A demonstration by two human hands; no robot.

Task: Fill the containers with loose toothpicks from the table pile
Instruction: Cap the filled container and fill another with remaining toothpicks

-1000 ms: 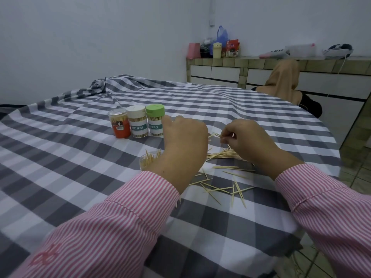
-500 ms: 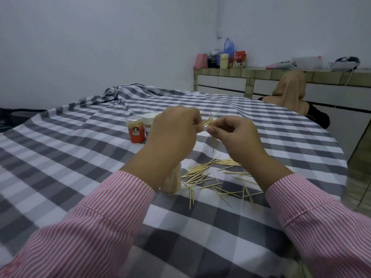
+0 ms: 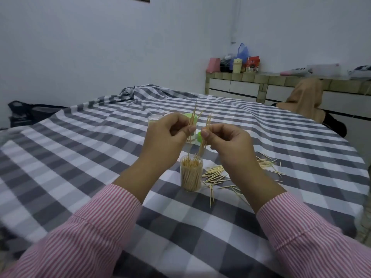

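— Now, hands?
— Left hand (image 3: 167, 135) pinching upright toothpicks (image 3: 193, 117); right hand (image 3: 226, 140) pinching another bunch.
— Container?
— Open jar (image 3: 191, 173) below on checked cloth (image 3: 80, 157), pile (image 3: 216, 174) just beside.

1. The left hand (image 3: 167, 135) covers most of the capped containers (image 3: 154, 118) toward the table's far edge; their labels and number cannot be told.
2. The right hand (image 3: 226, 142) and forearm hide part of the loose toothpicks (image 3: 215, 174).
3. Both sleeves (image 3: 84, 237) run off the bottom edge.
4. Items on the far counter (image 3: 251, 65) are too small to identify.
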